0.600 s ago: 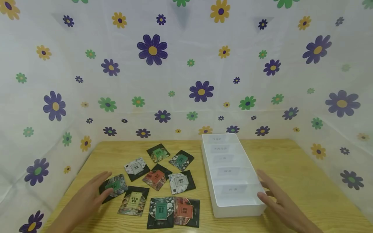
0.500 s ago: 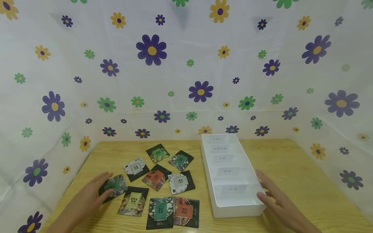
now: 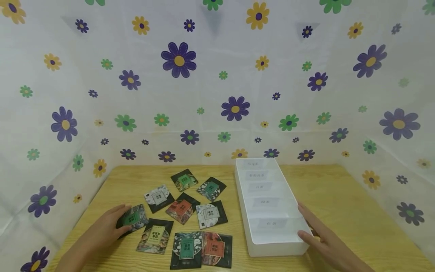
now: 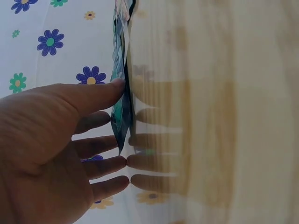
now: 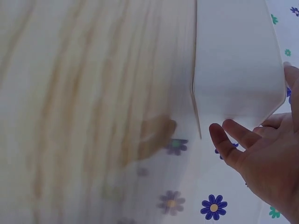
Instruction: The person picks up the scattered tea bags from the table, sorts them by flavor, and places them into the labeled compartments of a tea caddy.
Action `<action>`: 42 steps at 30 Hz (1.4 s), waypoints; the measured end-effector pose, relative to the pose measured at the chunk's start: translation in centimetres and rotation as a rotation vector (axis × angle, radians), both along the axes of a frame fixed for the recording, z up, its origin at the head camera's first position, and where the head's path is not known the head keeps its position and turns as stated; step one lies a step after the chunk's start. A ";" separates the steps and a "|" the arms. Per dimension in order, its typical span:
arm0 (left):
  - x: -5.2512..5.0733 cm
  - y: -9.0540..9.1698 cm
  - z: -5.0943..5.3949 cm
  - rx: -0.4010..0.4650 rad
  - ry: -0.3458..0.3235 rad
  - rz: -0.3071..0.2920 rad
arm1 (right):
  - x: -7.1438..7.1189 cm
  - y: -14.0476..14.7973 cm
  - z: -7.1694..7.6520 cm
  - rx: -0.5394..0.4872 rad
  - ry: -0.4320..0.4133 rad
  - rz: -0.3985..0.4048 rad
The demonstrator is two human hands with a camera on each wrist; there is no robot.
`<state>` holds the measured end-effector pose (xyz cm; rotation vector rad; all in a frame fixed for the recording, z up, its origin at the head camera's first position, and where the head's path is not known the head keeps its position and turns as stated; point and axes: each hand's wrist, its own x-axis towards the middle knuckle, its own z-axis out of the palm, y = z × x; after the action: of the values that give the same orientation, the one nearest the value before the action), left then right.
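Note:
At the left of the table, my left hand (image 3: pixel 105 225) pinches the left end of a dark sachet (image 3: pixel 134 218) with a green label. In the left wrist view, its thumb touches the near edge of this sachet (image 4: pixel 120 114) and the index finger is behind it; the other fingers are spread. My right hand (image 3: pixel 323 236) rests at the near right corner of a long white divided box (image 3: pixel 272 248), thumb and index finger on its right rim. The right wrist view has the other fingers fairly straight beside the box (image 5: pixel 238 60). Labels mark the compartments.
Several more sachets lie face up between the left hand and the box, including a yellow-labelled one (image 3: pixel 155 236), a teal-labelled one (image 3: pixel 186 249) and a red-labelled one (image 3: pixel 217 249) side by side. A flower-printed cloth (image 3: pixel 204 87) encloses the wooden table (image 3: pixel 326 185).
The left thumb has slid off the sachet's face to its near edge, and the hand has closed in on it. The right thumb and index finger have shifted slightly along the box rim.

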<state>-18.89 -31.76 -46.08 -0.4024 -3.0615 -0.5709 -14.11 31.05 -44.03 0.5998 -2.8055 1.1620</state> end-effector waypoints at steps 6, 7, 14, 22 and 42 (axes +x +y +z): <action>-0.6 -0.2 -0.5 -0.027 -0.022 -0.008 | 0.0 0.4 0.2 0.028 -0.061 -0.020; -0.7 -0.2 -0.6 -0.028 -0.024 -0.008 | 0.0 0.4 0.2 0.033 -0.068 -0.021; -0.9 -0.4 -0.7 -0.050 -0.002 0.009 | -0.1 0.5 0.4 0.016 -0.045 0.024; -1.3 -0.5 -0.1 -0.039 -0.060 0.063 | -0.2 0.8 -0.1 -0.002 0.056 0.060; -2.6 -0.3 1.3 -0.106 -0.141 0.083 | 0.0 0.6 0.3 -0.024 0.007 0.060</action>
<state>-21.49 -32.07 -44.78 -0.2437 -3.2355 -0.4548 -14.11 31.61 -43.70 0.6898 -2.7813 1.1996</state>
